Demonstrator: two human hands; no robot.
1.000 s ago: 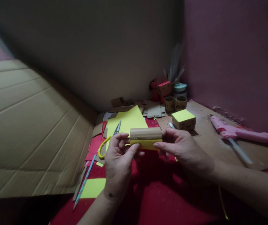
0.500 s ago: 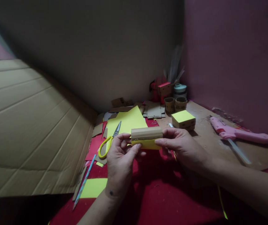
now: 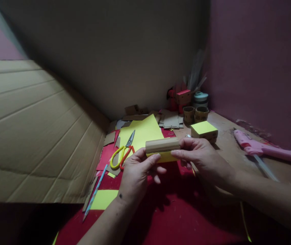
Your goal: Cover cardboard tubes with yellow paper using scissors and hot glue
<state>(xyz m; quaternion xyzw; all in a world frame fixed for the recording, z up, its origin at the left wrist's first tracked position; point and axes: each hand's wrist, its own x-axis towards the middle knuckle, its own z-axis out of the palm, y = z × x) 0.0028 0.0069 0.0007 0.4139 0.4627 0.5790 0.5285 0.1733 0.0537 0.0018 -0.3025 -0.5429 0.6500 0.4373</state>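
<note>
A small cardboard roll [image 3: 163, 145] with a yellow paper strip [image 3: 164, 157] along its lower side is held level above the red cloth. My left hand [image 3: 141, 170] pinches its left end, thumb on the yellow paper and the lower fingers spread beneath. At the right end, my right hand [image 3: 199, 154] grips it between thumb and fingers. Scissors [image 3: 127, 148] with yellow and red handles lie just beyond my left hand on a large yellow sheet [image 3: 145, 131]. Behind my right hand stands a cardboard block [image 3: 204, 131] with a yellow top.
A pink glue gun [image 3: 268, 148] lies at the right. Two cardboard rings [image 3: 195, 114], a lidded jar [image 3: 200, 99] and cardboard scraps [image 3: 171, 119] are at the back. A striped pencil [image 3: 96, 192] and yellow paper [image 3: 103, 199] lie at left, beside a large cardboard panel [image 3: 33, 136].
The view has shifted slightly, so most things appear further right. My left hand has moved off the scissors' red handle in view, and its lower fingers have spread. Both hands still hold the roll.
</note>
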